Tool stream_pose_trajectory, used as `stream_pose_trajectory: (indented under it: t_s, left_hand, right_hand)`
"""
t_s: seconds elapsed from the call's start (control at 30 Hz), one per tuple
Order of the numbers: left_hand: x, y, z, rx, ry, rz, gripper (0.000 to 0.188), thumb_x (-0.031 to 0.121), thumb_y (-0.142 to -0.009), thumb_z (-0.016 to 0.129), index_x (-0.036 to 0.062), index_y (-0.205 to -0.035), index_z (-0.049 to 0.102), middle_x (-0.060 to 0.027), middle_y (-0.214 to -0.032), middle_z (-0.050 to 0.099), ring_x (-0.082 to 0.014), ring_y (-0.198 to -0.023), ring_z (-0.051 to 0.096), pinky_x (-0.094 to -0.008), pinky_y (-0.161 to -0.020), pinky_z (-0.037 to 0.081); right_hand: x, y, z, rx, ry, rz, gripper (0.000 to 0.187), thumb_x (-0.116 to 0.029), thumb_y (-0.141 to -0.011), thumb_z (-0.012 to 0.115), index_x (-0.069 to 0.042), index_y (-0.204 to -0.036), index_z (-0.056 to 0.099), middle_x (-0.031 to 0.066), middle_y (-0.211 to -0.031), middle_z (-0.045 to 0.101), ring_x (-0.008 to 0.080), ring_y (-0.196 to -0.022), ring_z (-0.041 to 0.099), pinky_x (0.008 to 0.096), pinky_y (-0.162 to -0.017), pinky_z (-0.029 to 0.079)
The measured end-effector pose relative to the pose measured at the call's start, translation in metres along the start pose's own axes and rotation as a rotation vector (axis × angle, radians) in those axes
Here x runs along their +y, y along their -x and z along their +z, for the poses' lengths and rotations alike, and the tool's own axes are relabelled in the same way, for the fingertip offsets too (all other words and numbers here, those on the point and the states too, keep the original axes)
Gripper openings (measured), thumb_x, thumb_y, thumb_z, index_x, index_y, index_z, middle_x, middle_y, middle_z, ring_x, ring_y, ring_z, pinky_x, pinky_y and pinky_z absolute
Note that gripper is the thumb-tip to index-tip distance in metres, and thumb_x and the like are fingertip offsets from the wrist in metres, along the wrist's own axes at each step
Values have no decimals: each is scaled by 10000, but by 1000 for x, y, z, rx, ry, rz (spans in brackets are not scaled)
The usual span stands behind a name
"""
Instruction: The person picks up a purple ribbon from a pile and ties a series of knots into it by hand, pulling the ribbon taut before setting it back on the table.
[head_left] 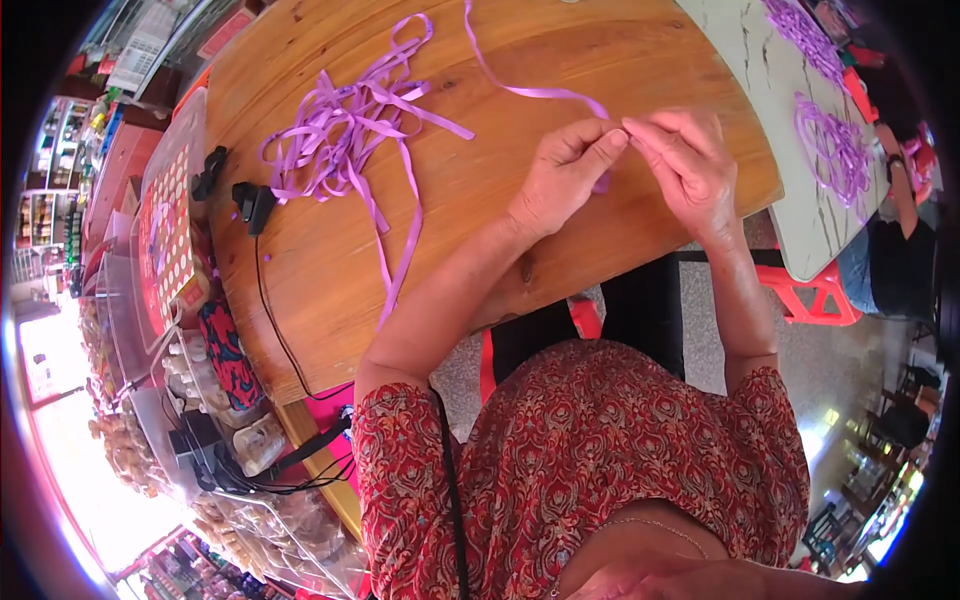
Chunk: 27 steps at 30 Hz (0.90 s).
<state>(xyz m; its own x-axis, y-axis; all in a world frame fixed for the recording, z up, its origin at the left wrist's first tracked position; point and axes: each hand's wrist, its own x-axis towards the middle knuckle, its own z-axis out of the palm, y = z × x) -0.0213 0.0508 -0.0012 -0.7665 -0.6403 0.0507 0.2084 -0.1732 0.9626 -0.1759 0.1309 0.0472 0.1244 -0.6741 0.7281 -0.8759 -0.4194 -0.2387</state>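
Note:
A purple ribbon (545, 93) runs from the far edge of the wooden table (470, 220) down to my hands, and a bit of it shows below my fingers. My left hand (570, 168) has its thumb and forefinger pinched together on the ribbon. Fingertips of my right hand (688, 165) meet those of the left, also pinched; what sits between them is too small to make out. To the left lies a loose heap of purple ribbons (345, 140), with long tails trailing toward me.
A black plug adapter (252, 207) with a cable lies at the table's left edge, beside plastic-wrapped goods. At the right, a marble-patterned table (800, 225) bears more purple ribbon piles (832, 150). Another person (890, 250) sits there, near a red stool (815, 295).

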Motion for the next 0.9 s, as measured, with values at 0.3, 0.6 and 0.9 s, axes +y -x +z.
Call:
stream_pose_trajectory:
  t_s: [0.3,0.6,0.9]
  left_hand:
    - [-2,-13,-10,316,-574,524,90,55,-889,582,-1,-899,651,-17,-822,603,-65,-687,529,-221,-560,428]
    - [-2,-2,7,165,-5,299,267,111,-955,474,-8,-1189,524,-66,-1014,590,-139,-889,578,-257,-814,466]
    - [-6,-8,6,116,136,114,137,139,-888,606,10,-905,648,-14,-787,626,-74,-708,558,-210,-638,469]
  right_hand:
    - [24,20,-6,39,-335,315,206,20,-785,654,-29,-984,675,73,-847,604,190,-735,569,252,-634,452]
    - [3,8,6,-16,-17,-48,234,16,-728,690,-42,-955,684,52,-845,601,206,-789,568,292,-687,445]
    - [5,12,0,-60,58,86,207,11,-748,682,-25,-952,682,69,-858,607,199,-806,577,284,-703,437]
